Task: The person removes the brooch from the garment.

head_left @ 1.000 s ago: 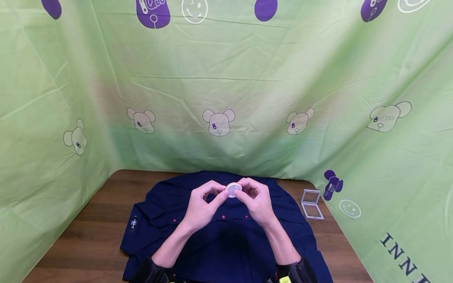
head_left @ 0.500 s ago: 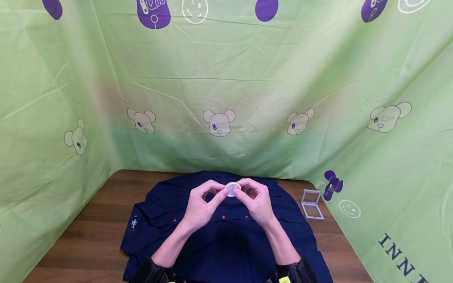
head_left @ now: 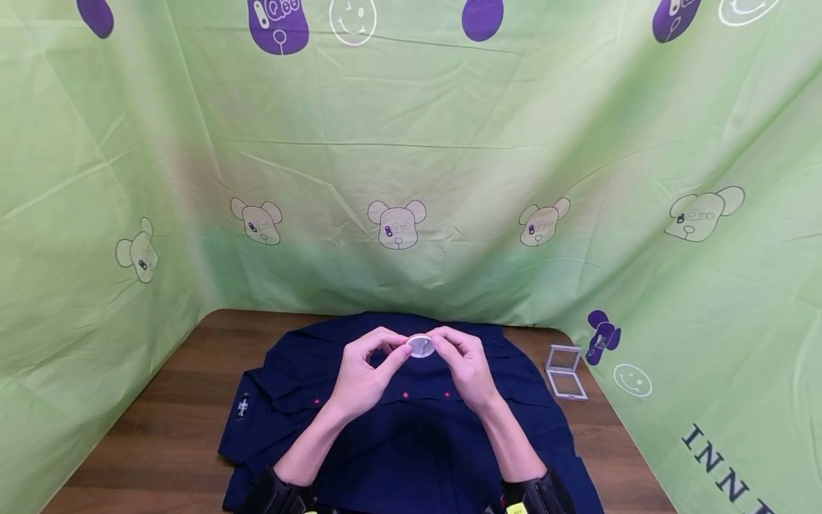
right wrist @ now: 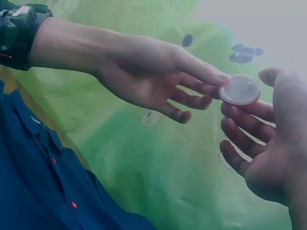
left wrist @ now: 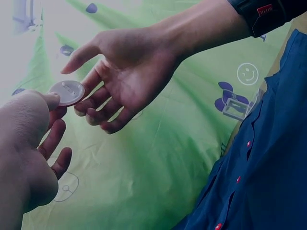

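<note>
A round pin badge [head_left: 420, 346], its pale back facing up, is held in the air above a navy shirt [head_left: 411, 442] with red buttons. Its rim looks reddish in the right wrist view, and a pin bar crosses the back. My left hand [head_left: 361, 375] pinches one edge, thumb on top and forefinger beneath. On the other side my right hand [right wrist: 283, 148] has its thumb raised off the badge. The right forefinger reaches under the near rim and seems to touch it, while the other fingers bend loosely. The badge's front is hidden.
The shirt lies spread over a brown wooden table [head_left: 160, 421]. On the right stands a small hinged square case [head_left: 564, 370], opened out. Green printed cloth [head_left: 398, 157] hangs behind and on both sides.
My right thumb has lifted from the badge's back, uncovering more of the pin. The badge has tilted flatter. My left hand keeps nearly the same place.
</note>
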`<state>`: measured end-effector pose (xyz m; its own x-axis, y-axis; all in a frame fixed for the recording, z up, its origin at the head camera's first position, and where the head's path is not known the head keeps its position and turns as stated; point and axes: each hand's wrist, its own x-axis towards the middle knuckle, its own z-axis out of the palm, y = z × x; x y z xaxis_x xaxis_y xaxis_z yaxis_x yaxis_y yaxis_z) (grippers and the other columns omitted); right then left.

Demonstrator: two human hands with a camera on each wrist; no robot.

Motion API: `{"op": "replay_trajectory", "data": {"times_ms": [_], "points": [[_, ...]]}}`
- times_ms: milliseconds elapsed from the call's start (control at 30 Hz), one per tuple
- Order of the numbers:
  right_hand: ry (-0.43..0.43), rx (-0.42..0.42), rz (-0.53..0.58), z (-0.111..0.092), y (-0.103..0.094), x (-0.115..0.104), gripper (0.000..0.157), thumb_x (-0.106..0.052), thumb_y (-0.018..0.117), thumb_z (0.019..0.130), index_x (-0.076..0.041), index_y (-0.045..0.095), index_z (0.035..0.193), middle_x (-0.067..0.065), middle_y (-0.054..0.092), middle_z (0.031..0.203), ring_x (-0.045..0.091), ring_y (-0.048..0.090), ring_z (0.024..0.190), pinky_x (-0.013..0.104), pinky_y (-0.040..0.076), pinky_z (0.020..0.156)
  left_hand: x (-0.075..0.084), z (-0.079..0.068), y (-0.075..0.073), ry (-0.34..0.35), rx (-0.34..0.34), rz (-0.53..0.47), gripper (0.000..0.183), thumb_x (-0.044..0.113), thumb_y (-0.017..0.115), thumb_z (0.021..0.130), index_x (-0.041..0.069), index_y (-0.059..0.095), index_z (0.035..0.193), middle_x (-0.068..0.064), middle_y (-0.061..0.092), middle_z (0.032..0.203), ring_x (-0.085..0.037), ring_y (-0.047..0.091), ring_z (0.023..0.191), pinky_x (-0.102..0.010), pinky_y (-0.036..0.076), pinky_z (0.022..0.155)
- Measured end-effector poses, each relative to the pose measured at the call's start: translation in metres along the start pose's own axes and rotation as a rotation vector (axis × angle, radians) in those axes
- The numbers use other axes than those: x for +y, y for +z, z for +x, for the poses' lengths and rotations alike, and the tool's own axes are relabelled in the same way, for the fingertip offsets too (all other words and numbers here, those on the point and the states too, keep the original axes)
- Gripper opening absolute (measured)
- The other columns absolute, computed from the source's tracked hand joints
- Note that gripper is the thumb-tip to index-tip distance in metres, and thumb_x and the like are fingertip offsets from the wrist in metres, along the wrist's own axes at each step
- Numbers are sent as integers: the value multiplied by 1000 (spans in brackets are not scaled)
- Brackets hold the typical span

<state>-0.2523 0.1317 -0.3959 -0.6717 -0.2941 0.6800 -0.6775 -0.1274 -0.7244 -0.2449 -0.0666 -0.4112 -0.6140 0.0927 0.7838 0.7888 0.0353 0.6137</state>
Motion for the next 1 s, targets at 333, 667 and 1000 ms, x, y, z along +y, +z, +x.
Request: {"op": "replay_trajectory", "data": {"times_ms": [333, 667, 1000], "points": [[25, -54, -23, 1, 1, 1, 27, -3, 49, 106, 12, 71, 102, 16, 74, 93, 22, 68, 90, 27, 56, 84, 21, 5, -2, 75, 9, 55, 12, -10, 77, 85, -4, 77, 96, -12, 74, 88, -17, 62, 74, -31, 52, 68], [51, -86, -13, 0, 0, 3, 27, -3, 49, 107, 12, 71, 103, 24, 73, 91, 29, 69, 88, 30, 57, 83, 26, 8, -3, 114, 0, 72, 15, -14, 77, 82, -7, 77, 95, -15, 75, 88, -21, 65, 77, -41, 54, 69], [65, -102, 3, 1, 1, 4, 27, -4, 48, 107, 11, 71, 103, 24, 72, 87, 38, 68, 84, 41, 58, 81, 19, 7, -3, 170, -5, 97, 16, -12, 77, 83, -5, 78, 97, -12, 76, 89, -17, 66, 81, -43, 53, 68]]}}
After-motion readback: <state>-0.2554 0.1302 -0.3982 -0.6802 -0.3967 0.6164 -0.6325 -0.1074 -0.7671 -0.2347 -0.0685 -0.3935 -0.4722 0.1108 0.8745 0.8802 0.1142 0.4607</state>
